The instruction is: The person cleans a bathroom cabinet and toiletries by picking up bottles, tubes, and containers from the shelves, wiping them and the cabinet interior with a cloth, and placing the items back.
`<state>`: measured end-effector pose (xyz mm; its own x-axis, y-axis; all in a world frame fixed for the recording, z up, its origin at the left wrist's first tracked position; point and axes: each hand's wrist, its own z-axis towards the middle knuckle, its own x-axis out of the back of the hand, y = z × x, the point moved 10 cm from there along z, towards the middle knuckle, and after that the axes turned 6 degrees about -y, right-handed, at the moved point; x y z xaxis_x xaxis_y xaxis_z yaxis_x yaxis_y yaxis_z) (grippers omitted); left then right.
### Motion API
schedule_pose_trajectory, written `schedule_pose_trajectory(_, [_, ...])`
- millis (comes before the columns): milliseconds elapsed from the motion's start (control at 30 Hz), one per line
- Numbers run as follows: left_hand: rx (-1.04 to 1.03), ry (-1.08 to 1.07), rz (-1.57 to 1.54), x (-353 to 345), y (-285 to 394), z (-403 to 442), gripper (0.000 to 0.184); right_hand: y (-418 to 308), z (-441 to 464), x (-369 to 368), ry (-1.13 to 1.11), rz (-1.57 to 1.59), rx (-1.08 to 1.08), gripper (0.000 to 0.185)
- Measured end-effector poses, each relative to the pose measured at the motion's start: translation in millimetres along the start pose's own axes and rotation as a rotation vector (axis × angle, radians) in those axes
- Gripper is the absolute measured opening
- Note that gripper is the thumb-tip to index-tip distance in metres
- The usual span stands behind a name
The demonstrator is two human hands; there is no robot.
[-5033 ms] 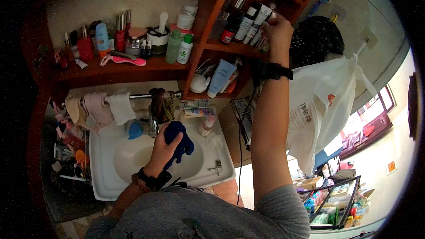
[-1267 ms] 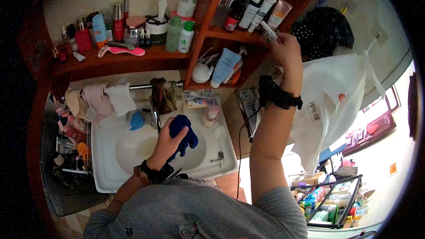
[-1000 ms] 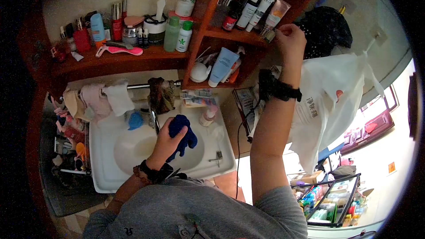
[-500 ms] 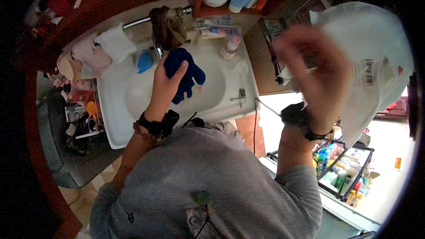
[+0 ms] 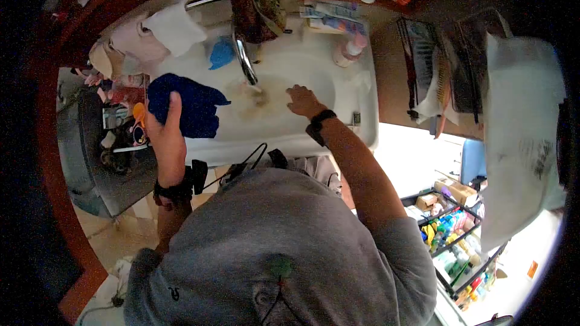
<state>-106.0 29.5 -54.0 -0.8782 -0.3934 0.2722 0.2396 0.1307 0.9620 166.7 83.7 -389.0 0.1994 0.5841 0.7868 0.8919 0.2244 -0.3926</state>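
Observation:
My left hand (image 5: 166,139) grips a dark blue glove (image 5: 190,104) over the left rim of the white sink (image 5: 208,145), thumb on top. The glove's fingers hang toward the right. My right hand (image 5: 304,101) is over the basin with its fingers apart and nothing in it. It is to the right of the chrome faucet spout (image 5: 243,63), not touching it. A brownish patch (image 5: 260,99) shows in the basin below the spout. Whether my right fingertips touch the basin, I cannot tell.
Brown patterned cloth (image 5: 257,12) hangs over the faucet. Around the sink are a blue piece (image 5: 222,53), white cloth (image 5: 176,27), a pink-capped bottle (image 5: 349,51) and tubes (image 5: 332,17). A white plastic bag (image 5: 519,127) hangs at right, above a rack of bottles (image 5: 453,235).
My left hand has carried the glove left, away from the basin's middle. My right hand has come down from beside the plastic bag to the basin. The view has shifted.

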Motion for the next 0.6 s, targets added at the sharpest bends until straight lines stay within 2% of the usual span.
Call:
schedule_pose_trajectory(67, [0.100, 0.033, 0.019, 10.2, -15.4, -4.3, 0.066, -24.1, 25.5, -19.4, -0.065, -0.066, 0.022, 0.048])
schedule_pose_trajectory(133, [0.187, 0.019, -0.109, 14.1, -30.5, -10.3, 0.045, -43.9, 51.8, -40.8, -0.202, -0.060, 0.066, 0.057])
schedule_pose_trajectory(167, [0.231, 0.008, -0.171, 16.9, -38.8, -14.2, 0.035, -51.8, 64.3, -49.4, -0.228, -0.063, 0.068, 0.054])
schedule_pose_trajectory(233, [0.228, 0.023, -0.040, 31.2, -47.1, -18.3, 0.036, -68.1, 86.2, -60.4, -0.273, -0.064, 0.057, 0.050])
schedule_pose_trajectory(333, [0.217, 0.067, 0.077, 64.0, -82.0, -26.6, 0.040, -81.6, 105.7, -59.5, -0.171, 0.129, 0.003, 0.049])
schedule_pose_trajectory(433, [0.359, 0.205, 0.021, 71.1, -99.2, -35.1, 0.046, -73.4, 125.7, -105.1, -0.385, -0.228, -0.190, 0.052])
schedule_pose_trajectory(467, [0.393, 0.211, -0.037, 77.7, -110.8, -34.5, 0.048, -69.8, 124.9, -104.5, -0.359, -0.093, -0.223, 0.055])
schedule_pose_trajectory(500, [0.422, 0.222, -0.102, 84.7, -124.0, -33.7, 0.050, -62.9, 124.9, -104.3, -0.366, -0.089, -0.249, 0.055])
schedule_pose_trajectory(567, [0.309, 0.056, 0.076, 90.8, -135.8, -27.2, 0.053, -58.0, 123.2, -110.9, -0.386, -0.079, -0.280, 0.054])
schedule_pose_trajectory(600, [0.318, 0.008, 0.052, 92.8, -148.8, -23.4, 0.062, -48.2, 140.0, -124.7, -0.242, 0.014, -0.295, 0.051])
